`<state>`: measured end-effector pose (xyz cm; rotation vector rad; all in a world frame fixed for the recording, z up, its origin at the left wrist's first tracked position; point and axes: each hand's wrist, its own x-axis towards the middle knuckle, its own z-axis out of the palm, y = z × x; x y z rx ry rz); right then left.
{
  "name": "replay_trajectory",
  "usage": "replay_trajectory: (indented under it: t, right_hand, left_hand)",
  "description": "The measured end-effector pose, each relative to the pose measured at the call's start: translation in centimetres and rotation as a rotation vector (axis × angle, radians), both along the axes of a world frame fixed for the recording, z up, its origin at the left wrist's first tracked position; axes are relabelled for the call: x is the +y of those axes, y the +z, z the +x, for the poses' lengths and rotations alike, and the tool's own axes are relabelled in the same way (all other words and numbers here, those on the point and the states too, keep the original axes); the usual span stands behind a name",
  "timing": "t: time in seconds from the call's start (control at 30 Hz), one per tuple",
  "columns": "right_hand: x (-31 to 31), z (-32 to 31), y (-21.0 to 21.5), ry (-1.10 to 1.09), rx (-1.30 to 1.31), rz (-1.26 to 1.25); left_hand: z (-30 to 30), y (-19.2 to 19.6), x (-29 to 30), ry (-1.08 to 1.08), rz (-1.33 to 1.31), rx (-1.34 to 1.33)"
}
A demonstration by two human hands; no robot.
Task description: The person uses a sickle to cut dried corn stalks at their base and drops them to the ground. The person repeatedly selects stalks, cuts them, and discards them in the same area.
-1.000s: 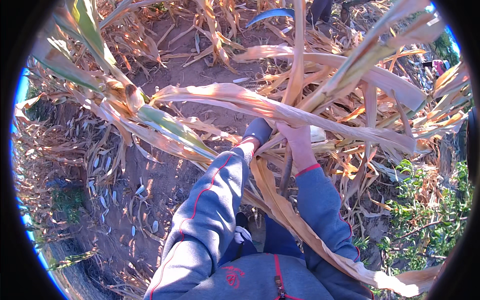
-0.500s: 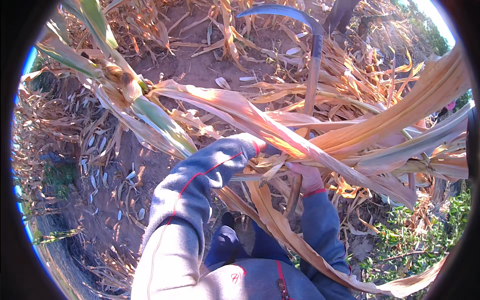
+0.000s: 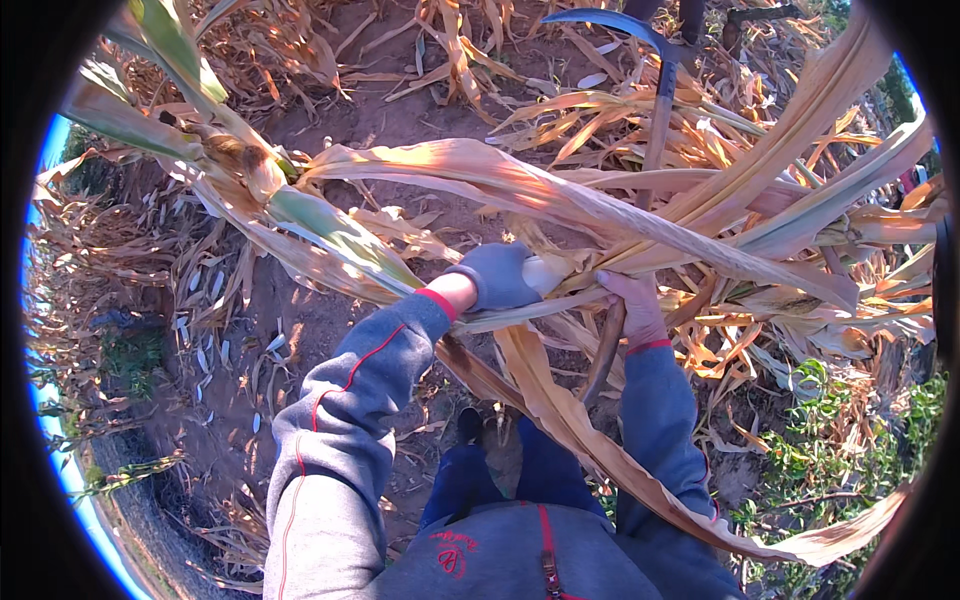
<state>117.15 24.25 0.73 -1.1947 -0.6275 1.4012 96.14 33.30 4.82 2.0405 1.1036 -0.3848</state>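
Observation:
My left hand (image 3: 500,276), in a grey glove, is closed around the end of a pale ear of corn (image 3: 545,273) that shows between parted husks. My bare right hand (image 3: 636,302) grips the dry husk at the ear's other side, its thumb on top. A sickle (image 3: 657,130) with a curved blue-grey blade points away from me; its wooden handle passes behind the leaves and emerges beside my right hand, and whether the fingers also hold it is hidden. Long dry corn leaves (image 3: 480,180) cross over and around both hands.
A partly green corn stalk (image 3: 240,150) leans in from the upper left. Dry stalks and leaves (image 3: 620,115) lie heaped beyond the sickle. Green weeds (image 3: 830,440) grow at the lower right. Pale husk scraps dot the bare soil (image 3: 240,380) on the left.
My left hand has come into view from behind the leaves, and the pale ear now shows beside it. The sickle and my right hand have shifted slightly to the right, and the right-hand leaves swing upward.

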Motion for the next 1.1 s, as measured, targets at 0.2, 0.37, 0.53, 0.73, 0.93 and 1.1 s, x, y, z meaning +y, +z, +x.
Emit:
replay_trajectory:
  t: [0.2,0.37,0.53,0.73,0.93,1.1]
  right_hand:
    - [-4.0,1.1,3.3,0.047,-0.240,-0.025]
    - [-14.8,2.2,3.8,-0.240,-0.962,-0.143]
    - [-36.1,1.2,-0.1,-0.286,-1.225,-0.218]
    - [-48.8,-10.5,11.9,-0.317,-1.233,-0.609]
    - [-42.6,-11.6,15.9,-0.221,-0.961,-0.353]
    - [-39.0,-11.1,13.6,-0.202,-0.501,-0.399]
  left_hand:
    - [-3.4,-2.9,-4.9,0.307,-0.344,-0.504]
    - [-3.2,-2.7,-8.7,0.639,-0.603,-0.657]
    - [-1.9,-3.6,-12.3,0.783,-0.799,-0.883]
    - [-1.0,-7.0,-14.0,0.656,-0.130,-0.726]
    - [-1.2,-7.1,-19.1,0.163,0.361,-0.252]
    - [-8.0,-11.4,-25.7,-0.004,0.553,-0.206]
